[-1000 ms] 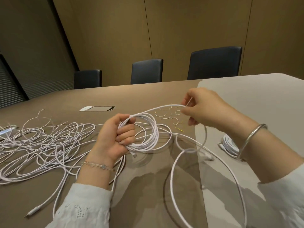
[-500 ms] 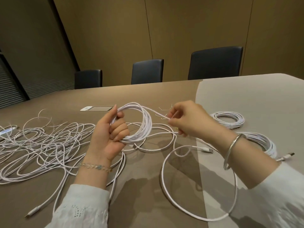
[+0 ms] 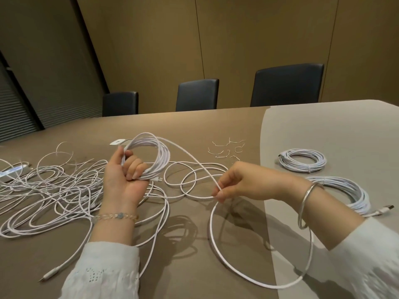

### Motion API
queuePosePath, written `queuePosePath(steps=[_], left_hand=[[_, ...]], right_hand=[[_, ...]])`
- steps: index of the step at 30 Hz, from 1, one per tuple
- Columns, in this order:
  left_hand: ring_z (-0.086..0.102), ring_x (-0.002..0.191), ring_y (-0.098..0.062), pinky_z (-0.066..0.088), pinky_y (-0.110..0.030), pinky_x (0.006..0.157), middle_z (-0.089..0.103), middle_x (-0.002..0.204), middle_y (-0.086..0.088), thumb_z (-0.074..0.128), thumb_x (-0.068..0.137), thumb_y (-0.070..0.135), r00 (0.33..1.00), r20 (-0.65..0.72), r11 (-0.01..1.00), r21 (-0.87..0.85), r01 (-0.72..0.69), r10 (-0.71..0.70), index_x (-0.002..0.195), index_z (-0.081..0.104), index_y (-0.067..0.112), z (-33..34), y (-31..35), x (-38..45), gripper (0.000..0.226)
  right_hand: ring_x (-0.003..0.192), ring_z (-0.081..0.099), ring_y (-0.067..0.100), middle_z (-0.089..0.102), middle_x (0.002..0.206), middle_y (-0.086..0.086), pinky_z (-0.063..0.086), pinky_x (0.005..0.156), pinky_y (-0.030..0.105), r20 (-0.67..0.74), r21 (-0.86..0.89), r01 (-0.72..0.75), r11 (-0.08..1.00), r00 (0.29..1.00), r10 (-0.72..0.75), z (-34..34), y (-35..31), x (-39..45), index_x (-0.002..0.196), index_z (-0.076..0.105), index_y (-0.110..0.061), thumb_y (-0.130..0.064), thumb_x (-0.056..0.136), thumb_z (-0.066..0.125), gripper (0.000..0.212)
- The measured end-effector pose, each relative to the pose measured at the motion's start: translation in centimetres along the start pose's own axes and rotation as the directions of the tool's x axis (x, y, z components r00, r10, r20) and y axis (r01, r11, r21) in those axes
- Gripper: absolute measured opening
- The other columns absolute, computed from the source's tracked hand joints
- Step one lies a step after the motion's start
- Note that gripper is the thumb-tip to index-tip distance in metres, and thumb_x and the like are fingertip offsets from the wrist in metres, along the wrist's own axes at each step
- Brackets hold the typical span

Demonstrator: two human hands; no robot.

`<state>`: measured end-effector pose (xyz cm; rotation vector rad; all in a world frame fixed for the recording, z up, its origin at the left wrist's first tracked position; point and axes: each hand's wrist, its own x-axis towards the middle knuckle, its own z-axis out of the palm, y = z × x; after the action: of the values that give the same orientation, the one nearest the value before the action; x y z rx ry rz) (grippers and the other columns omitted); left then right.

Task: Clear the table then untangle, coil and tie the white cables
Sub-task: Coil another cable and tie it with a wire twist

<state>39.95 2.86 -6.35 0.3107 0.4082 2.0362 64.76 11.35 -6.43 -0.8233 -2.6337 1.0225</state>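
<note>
Left hand (image 3: 127,180) gripping coil (image 3: 151,156) above table (image 3: 323,130), centre, fingers curled through to keep loops stacked. Right hand (image 3: 239,184) pinching loose cable (image 3: 216,240) nearer right (feeding slack). Tangle (image 3: 54,190) left.

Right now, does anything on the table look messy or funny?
Yes. A big tangle of white cables sprawls on the left of the table, while two finished coils sit neatly on the right. The left hand grips a half-made coil, and the right hand pinches its loose strand.
</note>
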Motion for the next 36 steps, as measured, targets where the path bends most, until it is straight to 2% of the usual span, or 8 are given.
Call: queuePosePath(steps=[4, 8, 13, 19, 24, 28, 31, 36], left_hand=[[0.02, 0.026, -0.009, 0.016, -0.016, 0.031, 0.021, 0.036, 0.008, 0.044, 0.101, 0.034, 0.999, 0.019, 0.976, 0.215, 0.043, -0.048, 0.068, 0.046, 0.016, 0.8, -1.6, 0.0, 0.038], [0.018, 0.027, -0.003, 0.016, -0.015, 0.028, 0.02, 0.039, 0.008, 0.046, 0.101, 0.038, 0.993, 0.061, 0.868, 0.494, 0.057, -0.099, 0.068, 0.048, 0.015, 1.5, -3.3, -0.5, 0.039], [0.017, 0.028, -0.006, 0.014, -0.013, 0.034, 0.02, 0.042, 0.005, 0.053, 0.097, 0.038, 0.985, 0.114, 0.591, 0.807, -0.015, -0.13, 0.074, 0.044, 0.014, 2.3, -5.1, -1.8, 0.034], [0.012, 0.033, -0.006, 0.007, -0.018, 0.041, 0.018, 0.046, 0.004, 0.059, 0.077, 0.055, 0.901, 0.058, 0.372, 0.92, 0.119, -0.431, 0.067, 0.043, 0.017, 2.8, -6.5, -2.9, 0.043], [0.019, 0.03, -0.003, 0.013, -0.013, 0.036, 0.034, 0.043, 0.003, 0.059, 0.081, 0.045, 0.895, 0.11, 0.454, 0.884, 0.11, -0.431, 0.067, 0.045, 0.015, 2.8, -6.1, -2.8, 0.036], [0.024, 0.032, -0.006, 0.021, -0.014, 0.036, 0.037, 0.044, 0.003, 0.06, 0.09, 0.039, 0.967, 0.136, 0.429, 0.903, -0.03, -0.217, 0.066, 0.045, 0.017, 2.5, -6.0, -2.3, 0.035], [0.024, 0.034, -0.008, 0.02, -0.017, 0.038, 0.038, 0.046, 0.002, 0.057, 0.096, 0.033, 0.977, 0.19, 0.33, 0.932, -0.148, -0.097, 0.066, 0.048, 0.012, 2.3, -6.3, -2.1, 0.038], [0.04, 0.039, -0.009, 0.032, -0.017, 0.038, 0.045, 0.053, 0.002, 0.057, 0.094, 0.038, 0.976, 0.124, 0.602, 0.798, 0.009, -0.179, 0.065, 0.046, 0.018, 2.8, -6.0, -2.3, 0.037]], right_hand=[[0.082, 0.065, 0.005, 0.075, 0.088, -0.008, 0.047, 0.079, 0.018, -0.042, -0.169, 0.115, 0.979, 0.991, -0.124, 0.2, -2.0, -0.2, 0.1, 0.078, -0.027, -0.027, 0.088, 0.071, 0.013], [0.074, 0.056, 0.025, 0.065, 0.073, 0.002, 0.02, 0.117, 0.033, -0.082, -0.488, 0.252, 0.836, 0.94, -0.332, 1.0, -3.5, -0.3, 0.087, 0.074, -0.022, -0.03, 0.089, 0.067, 0.011], [0.069, 0.052, 0.02, 0.056, 0.07, -0.006, 0.045, 0.064, 0.033, -0.25, -0.548, 0.263, 0.794, 0.854, -0.455, 0.3, -4.5, -0.8, 0.101, 0.077, -0.032, -0.036, 0.086, 0.071, 0.017], [0.072, 0.058, 0.017, 0.064, 0.074, -0.004, 0.046, 0.067, 0.033, -0.508, -0.421, 0.141, 0.896, 0.781, -0.362, 0.3, -3.6, -0.1, 0.08, 0.068, -0.019, -0.03, 0.08, 0.075, 0.013], [0.052, 0.061, 0.016, 0.064, 0.064, 0.001, 0.053, 0.052, 0.031, -0.496, 0.129, 0.127, 0.983, 0.867, -0.046, -0.3, -3.4, -0.2, 0.079, 0.062, -0.012, -0.024, 0.077, 0.08, 0.021], [0.055, 0.059, 0.018, 0.073, 0.089, 0.007, 0.053, 0.055, 0.029, -0.273, 0.651, 0.102, 0.752, 0.956, 0.106, -1.4, -3.8, -0.4, 0.094, 0.067, -0.008, -0.034, 0.093, 0.058, 0.027], [0.061, 0.061, 0.005, 0.069, 0.075, -0.013, 0.052, 0.062, 0.023, -0.294, 0.498, 0.078, 0.864, 0.952, 0.083, -1.3, -3.8, -0.4, 0.089, 0.072, -0.018, -0.066, 0.085, 0.048, 0.054], [0.063, 0.059, 0.004, 0.065, 0.093, -0.009, 0.052, 0.062, 0.016, -0.431, 0.316, 0.189, 0.93, 0.902, -0.037, -0.4, -3.1, -0.1, 0.12, 0.064, -0.021, -0.017, 0.093, 0.062, 0.027]])
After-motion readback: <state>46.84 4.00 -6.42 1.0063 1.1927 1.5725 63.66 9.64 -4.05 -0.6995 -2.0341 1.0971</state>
